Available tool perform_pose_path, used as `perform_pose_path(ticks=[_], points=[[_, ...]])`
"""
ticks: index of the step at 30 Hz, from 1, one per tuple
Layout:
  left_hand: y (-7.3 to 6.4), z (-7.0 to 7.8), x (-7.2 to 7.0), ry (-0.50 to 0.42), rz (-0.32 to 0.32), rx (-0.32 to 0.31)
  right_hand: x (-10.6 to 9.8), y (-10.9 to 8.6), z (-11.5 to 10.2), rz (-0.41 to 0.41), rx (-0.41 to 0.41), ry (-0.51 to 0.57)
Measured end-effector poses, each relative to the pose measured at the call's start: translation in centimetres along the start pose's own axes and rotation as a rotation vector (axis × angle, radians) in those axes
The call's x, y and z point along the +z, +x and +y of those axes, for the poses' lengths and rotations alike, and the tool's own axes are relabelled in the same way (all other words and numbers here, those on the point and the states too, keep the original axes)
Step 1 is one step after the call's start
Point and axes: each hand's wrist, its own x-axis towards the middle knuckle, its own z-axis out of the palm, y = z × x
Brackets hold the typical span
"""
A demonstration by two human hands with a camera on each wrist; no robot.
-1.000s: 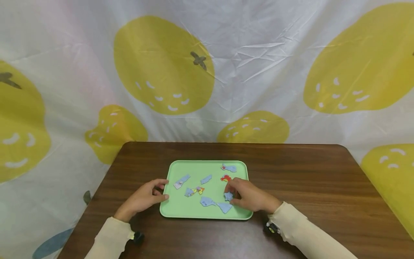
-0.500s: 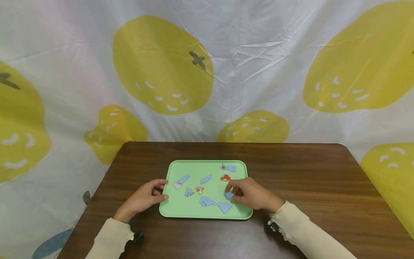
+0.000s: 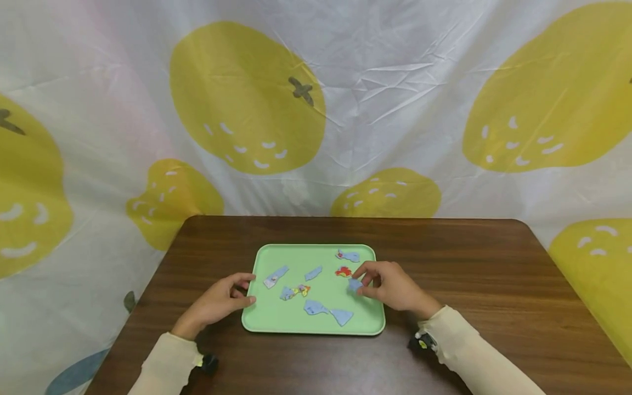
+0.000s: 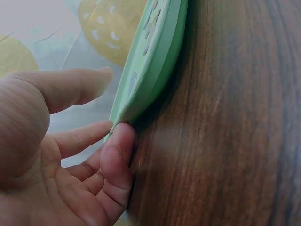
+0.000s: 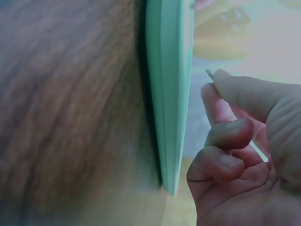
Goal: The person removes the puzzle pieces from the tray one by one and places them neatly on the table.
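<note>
A light green tray (image 3: 365, 323) lies on the table and bears several flat, irregular puzzle pieces. Between thumb and forefinger, my right hand (image 3: 392, 285) pinches a small blue puzzle piece (image 3: 354, 285) over the tray's right part. In the right wrist view only a thin edge of that piece (image 5: 209, 74) shows at the fingertips of my right hand (image 5: 244, 141). My left hand (image 3: 219, 302) is at the tray's left rim. The left wrist view shows fingertips of my left hand (image 4: 70, 155) touching the rim (image 4: 124, 113), with the thumb apart from it.
Other pieces on the tray include a red one (image 3: 343, 271), a blue triangular one (image 3: 342, 316), a long blue-white one (image 3: 275, 277) and a yellow-blue group (image 3: 296, 292). Beneath is a dark wooden table (image 3: 469, 274). Behind it hangs a fruit-print curtain (image 3: 345, 137).
My right hand has lifted the blue puzzle piece from the tray and moved slightly up and to the right. The left hand keeps its place at the rim.
</note>
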Motion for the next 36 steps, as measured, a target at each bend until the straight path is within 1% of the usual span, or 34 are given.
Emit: perform_pose_path(ticks=[5, 9, 13, 24, 28, 31, 36], points=[[0.0, -0.1, 0.1, 0.004, 0.003, 0.009, -0.4, 0.0, 0.6, 0.069, 0.066, 0.077], [0.0, -0.1, 0.1, 0.017, 0.015, 0.005, -0.7, 0.0, 1.2, 0.133, 0.107, 0.117], [0.0, 0.0, 0.2, 0.02, 0.026, -0.001, -1.1, -0.1, 1.7, 0.176, 0.139, 0.145], [0.0, 0.1, 0.3, 0.017, 0.028, 0.015, -3.0, 0.3, 3.9, 0.269, 0.219, 0.142], [-0.1, 0.2, 0.3, 0.015, 0.026, 0.013, -3.7, 0.7, 4.9, 0.296, 0.265, 0.153], [-0.1, 0.2, 0.3, 0.012, 0.026, 0.014, -4.4, 0.9, 5.5, 0.312, 0.294, 0.155], [-0.1, 0.3, 0.3, 0.01, 0.026, 0.011, -5.1, 1.5, 6.5, 0.328, 0.316, 0.177]])
